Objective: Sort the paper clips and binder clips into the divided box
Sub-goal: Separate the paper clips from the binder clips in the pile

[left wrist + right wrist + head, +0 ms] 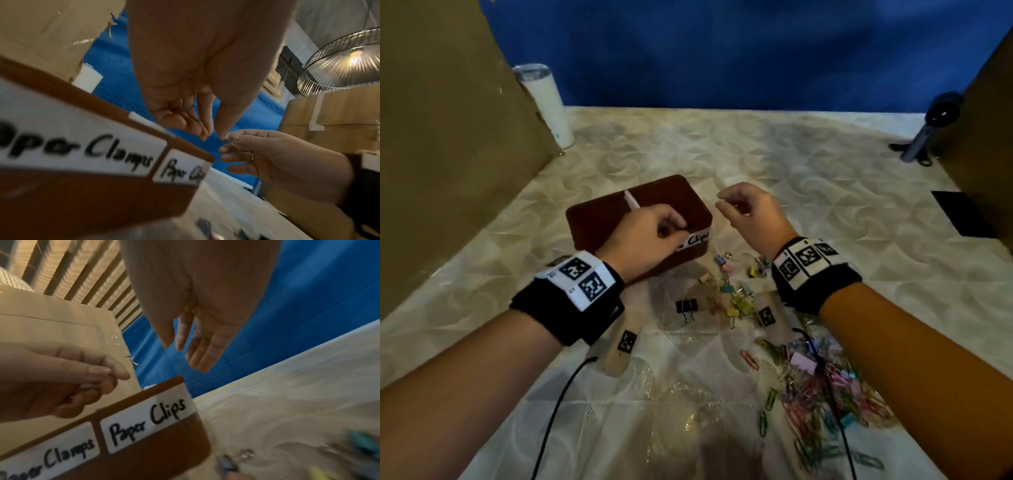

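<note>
A brown divided box [585, 219] stands mid-table, with a white divider [631, 200] and front labels "Paper Clamps" [78, 146] and "Paper Clips" [148, 421]. My left hand [678, 229] hovers over the right-hand compartment, thumb pinched against curled fingers [203, 129]; a thin wire that looks like a paper clip shows between them. My right hand [722, 202] hangs just right of the box, fingers [197, 356] relaxed and holding nothing. Coloured binder clips [736, 294] and a black one [686, 306] lie in front of the box. A heap of coloured paper clips [822, 387] lies near right.
Cardboard walls stand at left [448, 154] and right [989, 137]. A white tumbler [548, 102] is back left, a dark device on a stand [928, 130] back right, a black card [965, 212] at right. A tagged wooden stick [619, 346] and a black cable [561, 404] lie near left.
</note>
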Motion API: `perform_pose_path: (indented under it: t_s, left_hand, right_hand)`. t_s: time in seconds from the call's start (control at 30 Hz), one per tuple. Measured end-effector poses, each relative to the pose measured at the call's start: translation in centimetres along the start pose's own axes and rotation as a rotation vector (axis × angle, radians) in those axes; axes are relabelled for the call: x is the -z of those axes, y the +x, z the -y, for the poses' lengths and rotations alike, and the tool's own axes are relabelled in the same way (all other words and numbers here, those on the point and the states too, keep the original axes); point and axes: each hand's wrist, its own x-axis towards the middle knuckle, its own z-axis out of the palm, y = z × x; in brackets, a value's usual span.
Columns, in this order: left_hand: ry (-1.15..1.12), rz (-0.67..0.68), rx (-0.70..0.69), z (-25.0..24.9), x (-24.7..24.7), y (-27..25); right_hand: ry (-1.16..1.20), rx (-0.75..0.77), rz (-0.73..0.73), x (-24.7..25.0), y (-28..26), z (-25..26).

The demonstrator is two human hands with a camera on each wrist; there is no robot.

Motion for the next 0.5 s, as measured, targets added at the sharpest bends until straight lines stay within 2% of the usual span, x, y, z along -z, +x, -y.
perform_pose_path:
  t_s: [0.1,0.23,0.5]
  left_hand:
    - [-0.007,0.113,-0.006,-0.9,-2.3,-2.8]
    - [0.034,0.331,-0.019,-1.5,-5.8,-6.3]
    - [0.109,0.475,-0.073,-3.2,-10.4,-9.0]
  right_hand:
    - [-0.105,-0.069,0.051,2.1,-2.3,-1.5]
    - [-0.245,-0.133,0.198,4.9,-5.9,-3.0]
    - [-0.539,-0.087,0.567,6.8,-10.0,-4.8]
